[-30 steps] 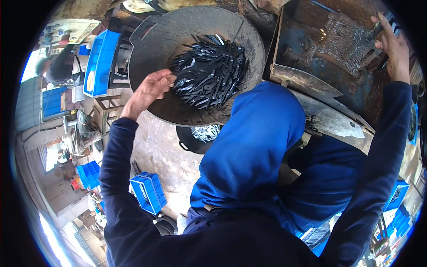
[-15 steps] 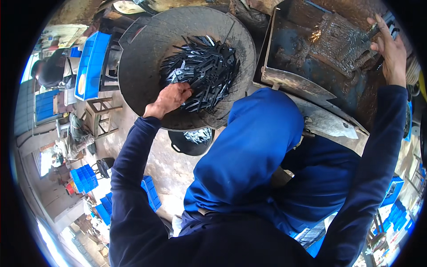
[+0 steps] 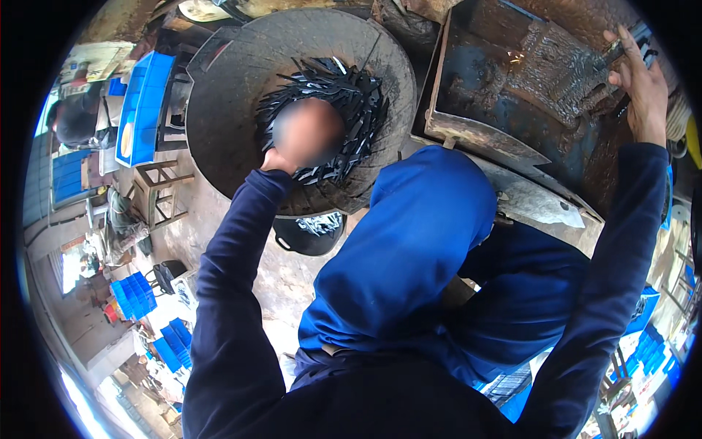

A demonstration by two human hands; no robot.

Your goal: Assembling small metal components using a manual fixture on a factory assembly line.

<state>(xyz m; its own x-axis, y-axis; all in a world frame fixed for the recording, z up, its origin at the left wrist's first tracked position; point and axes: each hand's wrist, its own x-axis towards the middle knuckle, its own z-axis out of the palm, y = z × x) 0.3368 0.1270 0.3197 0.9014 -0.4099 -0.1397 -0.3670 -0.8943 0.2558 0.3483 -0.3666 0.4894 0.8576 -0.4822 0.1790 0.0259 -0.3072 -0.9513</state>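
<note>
My left hand [image 3: 307,137] is over a pile of thin dark metal strips [image 3: 351,91] in a wide round pan [image 3: 227,110]. A blur covers most of this hand, so its fingers and anything in them are hidden. At the upper right, my right hand [image 3: 643,95] has its fingers apart beside a dark bar-like part [image 3: 613,55] of a wet, muddy machine. It appears to rest against that part, and I see nothing gripped in it. Small sparks [image 3: 516,57] glow on the machine's brown, sludge-coated block [image 3: 559,73].
A metal trough wall [image 3: 479,132] separates the machine from my knee. Below the pan, a black basin [image 3: 307,238] holds shiny strips. Further left are a wooden stool [image 3: 157,190], a long blue bin [image 3: 142,110] and a seated person [image 3: 77,121].
My left hand has moved right and slightly up, further over the strips. The sparks have become fainter. My right hand has hardly moved.
</note>
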